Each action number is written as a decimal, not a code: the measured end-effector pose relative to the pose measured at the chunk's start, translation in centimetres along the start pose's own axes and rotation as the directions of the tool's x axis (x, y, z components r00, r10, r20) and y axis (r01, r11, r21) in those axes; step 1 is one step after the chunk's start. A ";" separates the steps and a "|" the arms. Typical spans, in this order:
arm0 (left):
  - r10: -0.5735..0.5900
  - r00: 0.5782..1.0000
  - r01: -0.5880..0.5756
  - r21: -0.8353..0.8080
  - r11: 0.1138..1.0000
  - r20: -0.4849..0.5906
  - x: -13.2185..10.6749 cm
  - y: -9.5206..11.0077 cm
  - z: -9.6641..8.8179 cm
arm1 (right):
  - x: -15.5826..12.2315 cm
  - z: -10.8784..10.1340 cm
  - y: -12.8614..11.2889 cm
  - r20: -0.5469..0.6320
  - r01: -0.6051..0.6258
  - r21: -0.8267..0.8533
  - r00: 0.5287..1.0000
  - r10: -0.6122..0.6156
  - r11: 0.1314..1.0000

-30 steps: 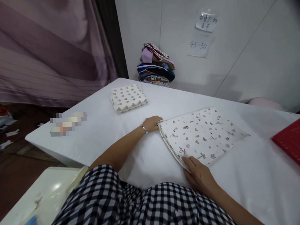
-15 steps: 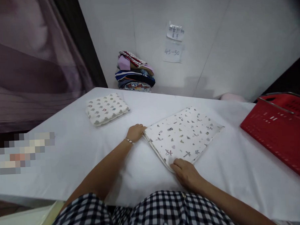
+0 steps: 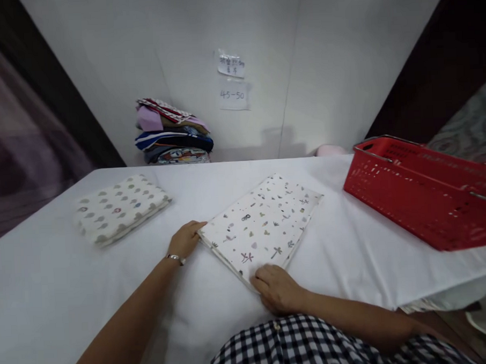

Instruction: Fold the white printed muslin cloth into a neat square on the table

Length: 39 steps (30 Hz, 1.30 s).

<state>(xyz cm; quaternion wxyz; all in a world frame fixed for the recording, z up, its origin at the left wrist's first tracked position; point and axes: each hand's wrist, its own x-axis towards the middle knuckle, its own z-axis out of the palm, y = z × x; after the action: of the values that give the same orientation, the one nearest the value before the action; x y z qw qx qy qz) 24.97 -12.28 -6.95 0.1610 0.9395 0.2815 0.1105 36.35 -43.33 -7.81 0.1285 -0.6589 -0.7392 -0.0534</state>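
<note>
A folded white cloth with small printed figures (image 3: 263, 221) lies flat on the white table (image 3: 351, 258) in front of me. My left hand (image 3: 185, 239), a bracelet at its wrist, pinches the cloth's near-left corner with curled fingers. At the near corner, closest to my body, my right hand (image 3: 276, 289) grips the cloth's edge, fingers curled over it. A second folded cloth with heart-like prints (image 3: 119, 207) rests apart at the left.
A red plastic basket (image 3: 420, 193) stands at the table's right end. A stack of folded coloured fabrics (image 3: 170, 132) sits against the white wall at the back left, under two paper notes (image 3: 231, 80). My checked garment fills the bottom edge.
The view has swung to the right, bringing the whole red basket into sight. Both hands stay at the same corners of the printed cloth, which has not visibly shifted on the table.
</note>
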 end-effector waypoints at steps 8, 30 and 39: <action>-0.039 0.999 0.040 0.028 0.999 -0.005 0.2 0.0 -0.1 | -0.3 -0.1 0.1 0.012 0.017 -0.048 1.000 -0.016 0.999; -0.264 0.948 0.317 -0.469 0.824 0.176 -2.1 -0.1 -3.0 | -0.9 -2.5 1.2 -0.132 0.060 0.461 0.991 0.001 0.886; -0.150 0.863 0.419 -0.517 0.746 0.483 -3.7 0.5 -7.8 | -1.5 -5.8 2.6 0.003 -0.087 0.954 0.960 0.279 0.288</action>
<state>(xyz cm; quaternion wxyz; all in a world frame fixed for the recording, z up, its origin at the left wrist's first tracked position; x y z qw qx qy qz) 19.88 -12.93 -0.02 0.5239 0.7830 0.3339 -0.0320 39.75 -45.85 -2.87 0.5553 -0.5311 -0.5352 0.3510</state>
